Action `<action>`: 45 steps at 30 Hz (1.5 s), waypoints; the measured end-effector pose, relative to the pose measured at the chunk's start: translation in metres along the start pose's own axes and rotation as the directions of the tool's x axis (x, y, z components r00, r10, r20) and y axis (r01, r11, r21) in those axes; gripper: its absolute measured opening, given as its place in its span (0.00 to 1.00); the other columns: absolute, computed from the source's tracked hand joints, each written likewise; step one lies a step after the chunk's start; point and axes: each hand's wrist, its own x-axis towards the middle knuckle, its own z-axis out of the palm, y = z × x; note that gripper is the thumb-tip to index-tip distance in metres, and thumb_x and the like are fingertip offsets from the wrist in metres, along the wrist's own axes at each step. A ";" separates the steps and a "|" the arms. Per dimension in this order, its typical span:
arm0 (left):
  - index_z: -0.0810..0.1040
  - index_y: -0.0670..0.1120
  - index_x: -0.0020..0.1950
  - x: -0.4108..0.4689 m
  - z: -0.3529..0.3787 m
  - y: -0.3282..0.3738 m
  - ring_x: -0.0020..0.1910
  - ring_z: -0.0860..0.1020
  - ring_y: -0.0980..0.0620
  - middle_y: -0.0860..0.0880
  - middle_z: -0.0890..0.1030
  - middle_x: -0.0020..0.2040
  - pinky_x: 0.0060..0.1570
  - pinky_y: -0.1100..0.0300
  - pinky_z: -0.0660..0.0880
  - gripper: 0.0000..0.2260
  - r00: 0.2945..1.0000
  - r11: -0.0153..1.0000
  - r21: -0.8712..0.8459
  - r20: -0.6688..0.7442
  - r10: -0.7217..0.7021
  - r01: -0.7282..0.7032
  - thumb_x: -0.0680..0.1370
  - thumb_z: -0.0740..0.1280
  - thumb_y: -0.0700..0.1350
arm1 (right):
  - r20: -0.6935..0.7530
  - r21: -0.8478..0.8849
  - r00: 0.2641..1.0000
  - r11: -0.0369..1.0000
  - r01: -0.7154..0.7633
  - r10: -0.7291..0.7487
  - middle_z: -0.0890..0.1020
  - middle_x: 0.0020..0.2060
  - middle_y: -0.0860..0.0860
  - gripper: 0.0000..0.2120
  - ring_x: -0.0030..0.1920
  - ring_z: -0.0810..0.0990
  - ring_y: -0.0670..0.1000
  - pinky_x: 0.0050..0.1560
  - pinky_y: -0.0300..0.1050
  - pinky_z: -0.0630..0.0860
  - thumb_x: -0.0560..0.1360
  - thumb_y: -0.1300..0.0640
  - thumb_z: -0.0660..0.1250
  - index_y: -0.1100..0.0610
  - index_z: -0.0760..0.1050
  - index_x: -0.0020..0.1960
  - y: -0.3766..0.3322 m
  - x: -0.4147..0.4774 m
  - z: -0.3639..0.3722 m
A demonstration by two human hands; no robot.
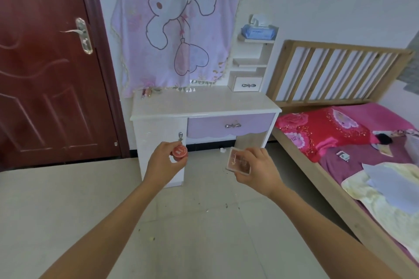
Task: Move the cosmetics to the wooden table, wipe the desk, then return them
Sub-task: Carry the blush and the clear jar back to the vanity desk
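Note:
My left hand [164,162] grips a small round red jar [179,153] by its sides. A flat rectangular palette [239,161] with a clear pinkish lid is pinched in my right hand [257,169]. Both hands are held out above the floor, in front of the white dressing desk [204,103]. A few small cosmetics [147,92] lie at the back left of the desk top, near the wall. The wooden table is out of view.
A pink cartoon cloth [176,22] hangs over the desk's mirror. A small shelf unit [251,63] with a wipes pack [258,31] stands at the desk's back right. A bed [340,142] with a wooden headboard is on the right, a red door [45,63] on the left. Crumbs dot the tiled floor [204,222].

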 end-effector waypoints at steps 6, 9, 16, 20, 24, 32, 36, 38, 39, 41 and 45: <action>0.74 0.44 0.62 0.055 0.061 0.004 0.52 0.73 0.51 0.49 0.74 0.52 0.52 0.61 0.69 0.19 0.999 0.998 0.037 -0.011 -0.047 0.048 0.72 0.71 0.42 | 0.051 0.008 0.996 0.998 0.066 -0.067 0.78 0.49 0.59 0.24 0.49 0.75 0.62 0.49 0.50 0.71 0.62 0.53 0.72 0.59 0.77 0.56 0.074 0.056 0.012; 0.75 0.43 0.60 0.091 0.096 0.018 0.51 0.73 0.51 0.48 0.74 0.50 0.49 0.61 0.68 0.17 0.997 0.998 0.043 -0.066 -0.047 0.050 0.72 0.71 0.42 | 0.048 0.015 0.993 0.994 0.110 -0.110 0.78 0.51 0.58 0.24 0.50 0.73 0.61 0.50 0.52 0.73 0.63 0.55 0.73 0.59 0.76 0.57 0.118 0.095 0.006; 0.73 0.43 0.62 0.153 0.162 0.042 0.52 0.72 0.52 0.50 0.73 0.51 0.51 0.62 0.68 0.18 0.968 0.987 -0.022 -0.193 -0.160 0.158 0.73 0.69 0.43 | 0.177 0.081 0.971 0.986 0.147 -0.160 0.72 0.59 0.53 0.25 0.59 0.66 0.54 0.56 0.43 0.67 0.69 0.50 0.69 0.53 0.70 0.64 0.183 0.170 0.025; 0.72 0.44 0.64 0.158 0.177 0.017 0.52 0.74 0.50 0.50 0.74 0.51 0.52 0.60 0.69 0.21 0.943 0.966 -0.025 -0.216 -0.255 0.256 0.72 0.70 0.43 | 0.234 0.194 0.952 0.969 0.151 -0.195 0.73 0.57 0.54 0.25 0.57 0.68 0.55 0.53 0.40 0.64 0.69 0.52 0.70 0.54 0.70 0.64 0.187 0.196 0.065; 0.71 0.45 0.65 0.176 0.166 -0.023 0.50 0.74 0.50 0.48 0.76 0.50 0.50 0.60 0.69 0.24 0.899 0.937 -0.001 -0.281 -0.337 0.350 0.71 0.72 0.43 | 0.306 0.209 0.911 0.953 0.217 -0.275 0.72 0.58 0.54 0.25 0.57 0.67 0.54 0.54 0.39 0.63 0.69 0.52 0.68 0.54 0.70 0.64 0.184 0.231 0.103; 0.72 0.45 0.63 0.265 0.130 -0.099 0.52 0.74 0.49 0.47 0.77 0.53 0.52 0.59 0.69 0.21 0.833 0.905 -0.039 -0.376 -0.406 0.423 0.71 0.71 0.43 | 0.300 0.198 0.893 0.938 0.286 -0.336 0.74 0.56 0.55 0.26 0.57 0.69 0.56 0.52 0.43 0.66 0.65 0.50 0.66 0.56 0.73 0.61 0.167 0.348 0.159; 0.72 0.46 0.63 0.308 0.113 -0.137 0.54 0.74 0.50 0.47 0.76 0.54 0.53 0.59 0.70 0.21 0.813 0.889 -0.063 -0.379 -0.442 0.454 0.71 0.71 0.43 | 0.313 0.196 0.910 0.956 0.217 -0.271 0.74 0.55 0.55 0.29 0.55 0.69 0.56 0.51 0.39 0.64 0.62 0.47 0.62 0.57 0.73 0.61 0.161 0.403 0.190; 0.73 0.45 0.63 0.323 0.104 -0.155 0.52 0.73 0.51 0.48 0.76 0.54 0.53 0.59 0.70 0.21 0.805 0.880 -0.050 -0.380 -0.455 0.473 0.71 0.72 0.43 | 0.312 0.196 0.922 0.965 0.173 -0.229 0.76 0.52 0.55 0.29 0.52 0.71 0.57 0.50 0.40 0.65 0.61 0.46 0.61 0.58 0.75 0.58 0.158 0.420 0.210; 0.73 0.45 0.63 0.327 0.102 -0.165 0.51 0.73 0.51 0.47 0.77 0.54 0.53 0.59 0.70 0.21 0.801 0.872 -0.042 -0.375 -0.467 0.488 0.71 0.72 0.42 | 0.312 0.196 0.924 0.966 0.168 -0.223 0.77 0.51 0.56 0.29 0.51 0.72 0.58 0.48 0.41 0.66 0.60 0.45 0.60 0.58 0.76 0.57 0.158 0.425 0.222; 0.73 0.45 0.62 0.331 0.099 -0.184 0.50 0.74 0.50 0.46 0.77 0.54 0.53 0.58 0.70 0.21 0.786 0.849 -0.032 -0.360 -0.502 0.527 0.71 0.72 0.42 | 0.369 0.171 0.902 0.970 0.173 -0.226 0.78 0.49 0.56 0.29 0.50 0.73 0.59 0.47 0.42 0.67 0.60 0.44 0.59 0.58 0.77 0.55 0.157 0.430 0.244; 0.73 0.45 0.62 0.343 0.093 -0.217 0.51 0.75 0.48 0.46 0.78 0.54 0.53 0.56 0.71 0.21 0.738 0.795 -0.038 -0.349 -0.578 0.605 0.71 0.72 0.43 | 0.448 0.130 0.857 0.967 0.221 -0.256 0.80 0.43 0.54 0.23 0.42 0.78 0.58 0.37 0.45 0.74 0.58 0.48 0.63 0.56 0.79 0.49 0.157 0.446 0.280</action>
